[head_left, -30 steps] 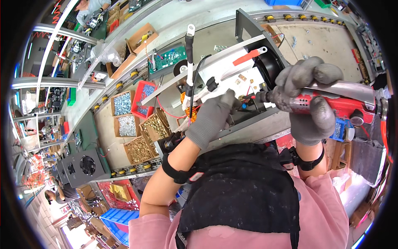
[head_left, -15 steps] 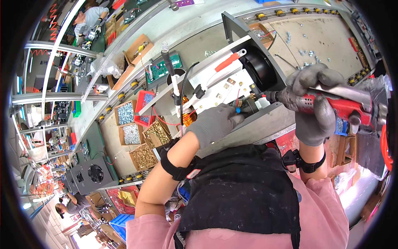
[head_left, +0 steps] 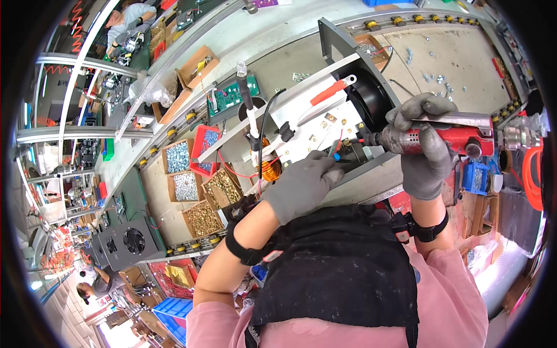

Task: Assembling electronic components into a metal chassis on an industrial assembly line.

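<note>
My right hand [head_left: 428, 152] is wrapped round a red and silver air screwdriver [head_left: 464, 139], its tip pointing left into an open grey metal housing [head_left: 374, 174]. The tip meets the parts near a small brass fitting. Beside it, my left hand [head_left: 301, 184] rests over the housing's near wall, fingers bent and close together by a thin red wire with a blue end [head_left: 337, 156]; whatever they pinch is hidden. Both hands wear grey gloves. Inside the housing lie a white plate [head_left: 316, 136], a black fan [head_left: 371, 104], a copper coil [head_left: 270, 168] and a red-sleeved ring-lug cable [head_left: 328, 93].
Left of the housing stand boxes of silver screws [head_left: 185, 187] and brass-coloured fasteners [head_left: 202, 219], plus a red bin [head_left: 203, 145]. A green circuit board [head_left: 233, 95] lies behind. Loose nuts [head_left: 436, 78] are scattered at far right. An orange hose [head_left: 531, 180] hangs at right.
The screwdriver has swung nearly level and moved slightly left with my right hand. My left hand has shifted slightly down. The housing appears a little further right in the view.
</note>
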